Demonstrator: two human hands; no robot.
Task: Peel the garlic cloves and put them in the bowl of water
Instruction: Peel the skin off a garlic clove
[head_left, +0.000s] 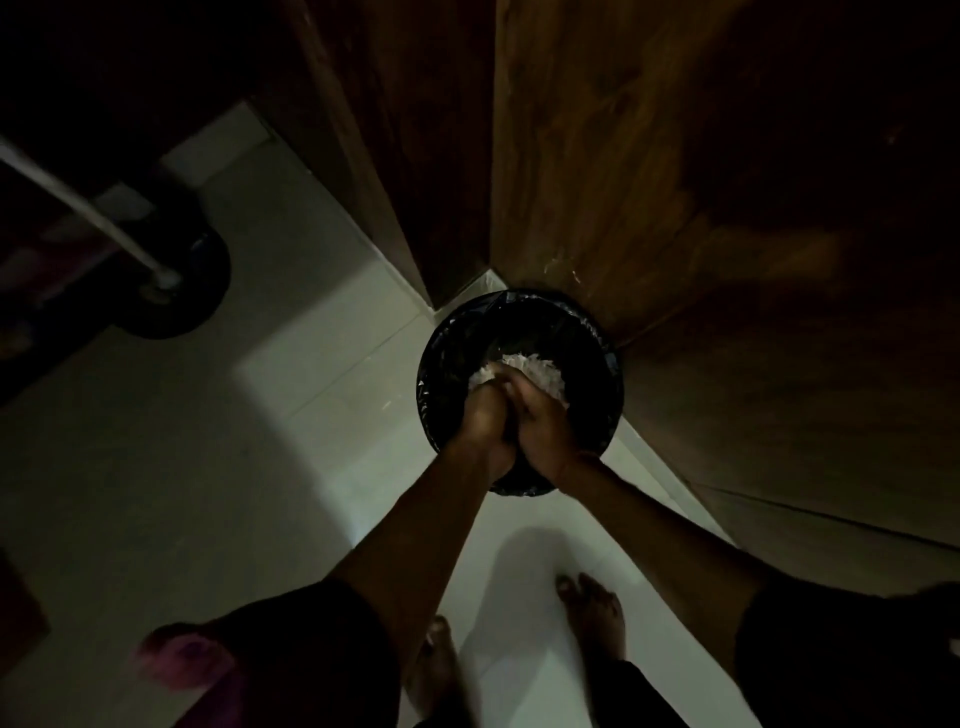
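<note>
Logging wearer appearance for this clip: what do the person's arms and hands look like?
Bare left hand and right hand, no gloves; forearms uncovered. Dark short sleeves end near the elbows. Too dim to tell about rings.

one wide-angle view, worn on the person's head, looks steeply down from standing height. the left grip (485, 415) and right grip (543, 423) meet near mid-frame, arms stretched out, over a black-lined bin (444, 353) on the pale floor (156, 467). bare feet (592, 608) show at the lower edge. straight lines bow toward the edges.
</note>
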